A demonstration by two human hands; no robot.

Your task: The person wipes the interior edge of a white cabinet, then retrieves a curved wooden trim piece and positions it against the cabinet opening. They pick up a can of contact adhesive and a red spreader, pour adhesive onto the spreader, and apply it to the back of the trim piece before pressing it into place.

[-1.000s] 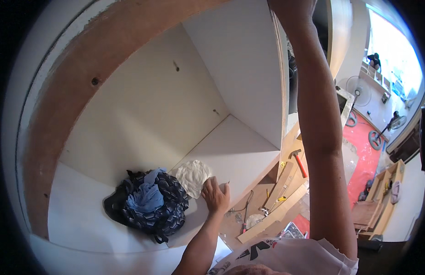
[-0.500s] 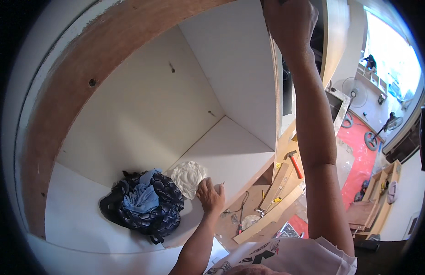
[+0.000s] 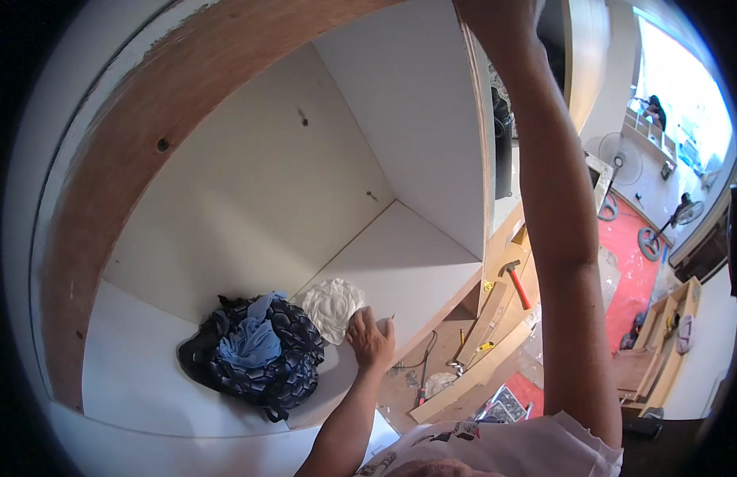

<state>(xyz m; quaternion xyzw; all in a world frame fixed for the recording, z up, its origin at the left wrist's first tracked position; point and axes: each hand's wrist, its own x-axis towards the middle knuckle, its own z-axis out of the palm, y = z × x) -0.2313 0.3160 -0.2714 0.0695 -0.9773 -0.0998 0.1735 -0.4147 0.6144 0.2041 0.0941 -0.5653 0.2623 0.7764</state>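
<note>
My left hand (image 3: 371, 340) rests on the white shelf board (image 3: 416, 254) of an open cabinet, its fingers apart and touching or close beside a crumpled off-white cloth or plastic piece (image 3: 333, 308). A tiny dark point shows at the thumb tip; I cannot make it out. Left of the cloth lies a black patterned bag (image 3: 293, 374) with a blue cloth (image 3: 251, 343) bunched on top. My right hand (image 3: 503, 17) is raised to the top edge of the view, by the front edge of the upright white side panel (image 3: 408, 103). Its fingers are cut off.
A reddish-brown wooden frame (image 3: 114, 199) arches across the left. Below right lie a red-handled hammer (image 3: 518, 286), wooden strips (image 3: 471, 374) and small tools. Farther right are standing fans (image 3: 650, 238), a red floor covering (image 3: 622, 294), a wooden tray (image 3: 666, 350) and a distant person (image 3: 656, 111).
My right hand has risen slightly, farther out of the top edge. The whole view has shifted a little. My left hand stays on the shelf.
</note>
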